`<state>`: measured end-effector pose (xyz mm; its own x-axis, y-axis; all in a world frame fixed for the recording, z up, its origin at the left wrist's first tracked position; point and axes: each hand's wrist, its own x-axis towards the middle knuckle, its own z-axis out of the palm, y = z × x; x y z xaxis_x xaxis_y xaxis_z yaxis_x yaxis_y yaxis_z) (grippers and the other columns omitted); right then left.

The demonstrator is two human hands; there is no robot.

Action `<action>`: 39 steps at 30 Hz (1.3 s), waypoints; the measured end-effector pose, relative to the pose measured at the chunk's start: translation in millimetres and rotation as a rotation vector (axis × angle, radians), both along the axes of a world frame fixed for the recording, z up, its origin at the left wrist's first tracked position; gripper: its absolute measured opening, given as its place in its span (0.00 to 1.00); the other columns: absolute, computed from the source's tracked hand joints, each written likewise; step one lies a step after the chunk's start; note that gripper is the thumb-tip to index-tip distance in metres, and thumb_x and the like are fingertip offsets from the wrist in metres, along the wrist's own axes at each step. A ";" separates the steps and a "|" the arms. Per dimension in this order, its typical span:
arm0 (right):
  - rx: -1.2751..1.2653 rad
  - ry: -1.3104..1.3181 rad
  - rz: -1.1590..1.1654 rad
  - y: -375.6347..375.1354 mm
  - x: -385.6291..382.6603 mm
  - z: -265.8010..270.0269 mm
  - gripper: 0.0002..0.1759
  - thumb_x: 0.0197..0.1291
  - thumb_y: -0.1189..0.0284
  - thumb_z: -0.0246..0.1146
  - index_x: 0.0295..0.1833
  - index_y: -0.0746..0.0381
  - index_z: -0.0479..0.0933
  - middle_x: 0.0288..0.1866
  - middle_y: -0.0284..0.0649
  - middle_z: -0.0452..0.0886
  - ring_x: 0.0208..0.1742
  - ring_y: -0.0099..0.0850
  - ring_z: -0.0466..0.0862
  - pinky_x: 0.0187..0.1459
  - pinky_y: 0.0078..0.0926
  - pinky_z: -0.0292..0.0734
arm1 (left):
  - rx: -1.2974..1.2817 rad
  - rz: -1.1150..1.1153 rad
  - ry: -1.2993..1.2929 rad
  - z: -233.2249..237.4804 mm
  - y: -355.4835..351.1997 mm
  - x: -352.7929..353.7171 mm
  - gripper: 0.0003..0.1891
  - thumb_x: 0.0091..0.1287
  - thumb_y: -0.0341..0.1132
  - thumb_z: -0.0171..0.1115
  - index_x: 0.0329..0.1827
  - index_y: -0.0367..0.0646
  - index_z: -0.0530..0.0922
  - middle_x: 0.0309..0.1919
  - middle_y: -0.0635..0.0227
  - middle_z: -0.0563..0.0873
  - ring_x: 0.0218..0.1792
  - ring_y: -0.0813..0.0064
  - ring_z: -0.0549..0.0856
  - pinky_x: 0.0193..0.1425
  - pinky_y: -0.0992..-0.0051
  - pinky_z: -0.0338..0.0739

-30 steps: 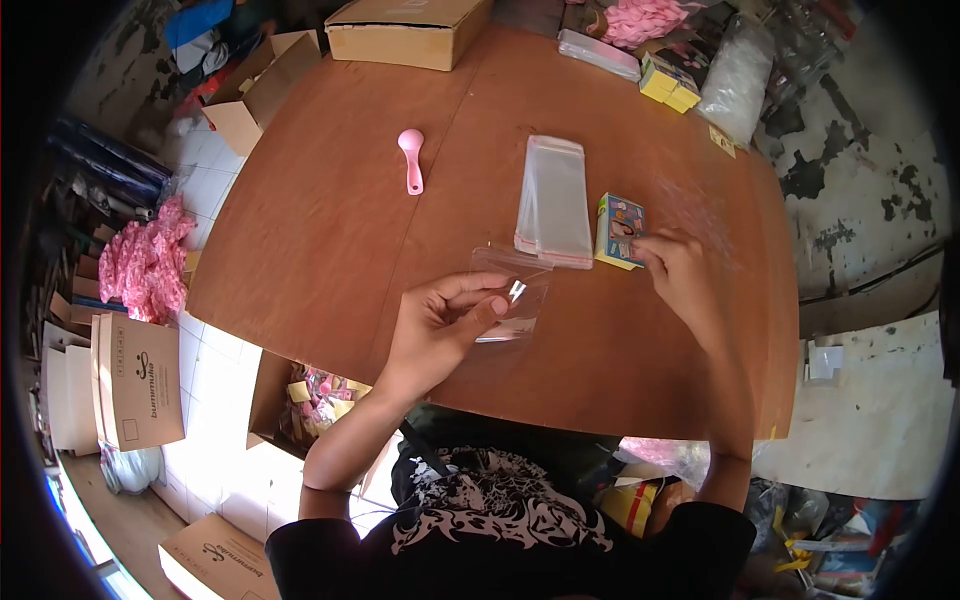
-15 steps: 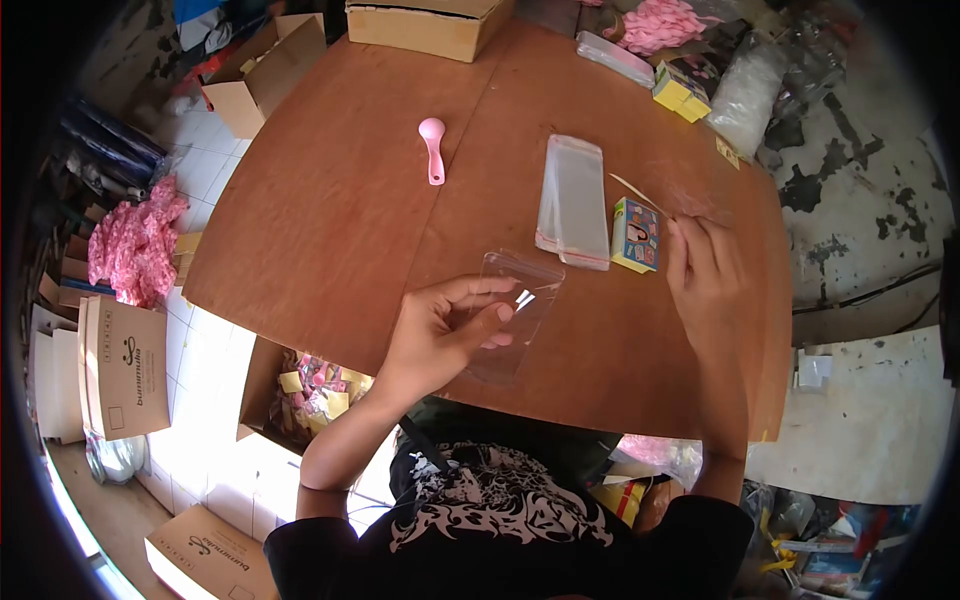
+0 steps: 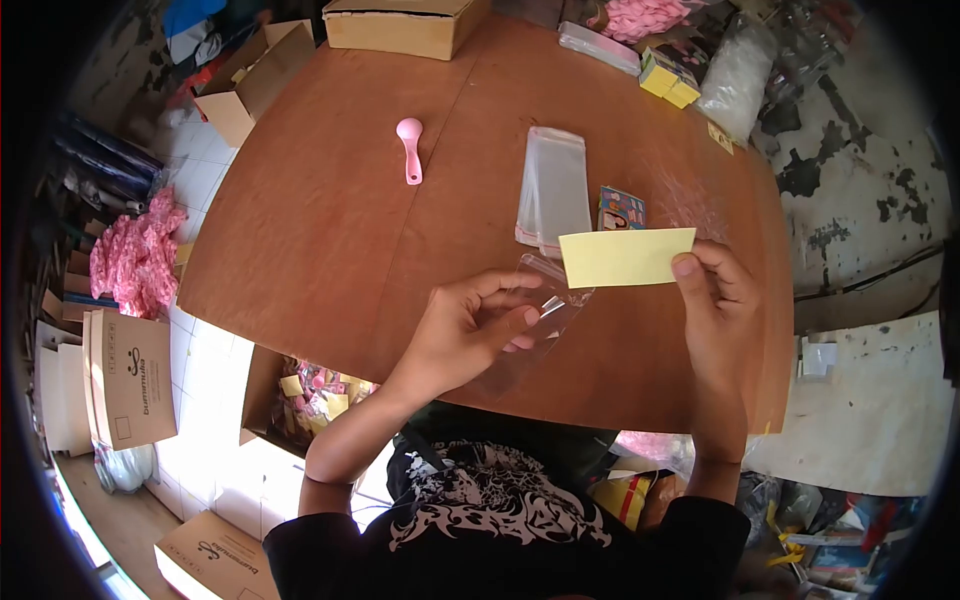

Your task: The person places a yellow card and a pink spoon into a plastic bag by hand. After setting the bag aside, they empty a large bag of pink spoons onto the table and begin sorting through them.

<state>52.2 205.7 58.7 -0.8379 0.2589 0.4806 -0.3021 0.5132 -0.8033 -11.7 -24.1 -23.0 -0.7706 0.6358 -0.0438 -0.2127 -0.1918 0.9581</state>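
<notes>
My left hand (image 3: 475,325) is closed on a clear plastic bag (image 3: 560,325) near the table's front edge. In my right hand (image 3: 718,290), a pale yellow card (image 3: 628,258) is pinched at its right end, its plain side showing. The card's left end hangs just above the bag's top. Behind it lie a stack of clear bags (image 3: 553,190) and a small pile of printed cards (image 3: 622,208), partly covered by the yellow card. A pink spoon (image 3: 411,152) rests alone to the left on the table.
On the brown table (image 3: 320,210) stand a cardboard box (image 3: 400,28) at the back and yellow card stacks (image 3: 669,78) at the back right. A carton of packed pieces (image 3: 318,392) is below the front edge. Pink plastic (image 3: 138,250) lies at the left.
The card in my right hand has turned from edge-on to show its yellow face and moved slightly down. My left hand has shifted right with the bag. The view has shifted slightly.
</notes>
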 end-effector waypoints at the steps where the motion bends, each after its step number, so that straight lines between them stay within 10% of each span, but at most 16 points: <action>1: 0.028 0.016 0.017 0.1 -2.7 -2.5 0.06 0.63 0.78 0.65 0.41 0.71 0.80 0.33 0.35 0.83 0.34 0.16 0.78 0.36 0.12 0.72 | -0.001 -0.002 0.001 0.6 2.4 1.8 0.18 0.67 0.26 0.63 0.59 0.31 0.74 0.42 0.60 0.87 0.42 0.80 0.85 0.45 0.79 0.84; 7: 0.278 -0.313 0.104 8.2 -6.8 8.7 0.09 0.58 0.78 0.69 0.43 0.70 0.81 0.31 0.38 0.85 0.31 0.19 0.81 0.36 0.17 0.75 | 0.031 -0.049 0.118 3.7 4.7 1.1 0.13 0.69 0.27 0.61 0.53 0.31 0.78 0.42 0.63 0.88 0.41 0.81 0.85 0.46 0.80 0.82; 39: 0.254 -0.168 0.276 -13.1 2.1 -7.1 0.05 0.61 0.78 0.65 0.42 0.66 0.83 0.37 0.39 0.83 0.40 0.26 0.82 0.40 0.21 0.76 | 0.017 -0.068 0.109 2.9 18.0 7.8 0.12 0.68 0.29 0.62 0.50 0.31 0.79 0.34 0.65 0.89 0.36 0.88 0.81 0.39 0.82 0.76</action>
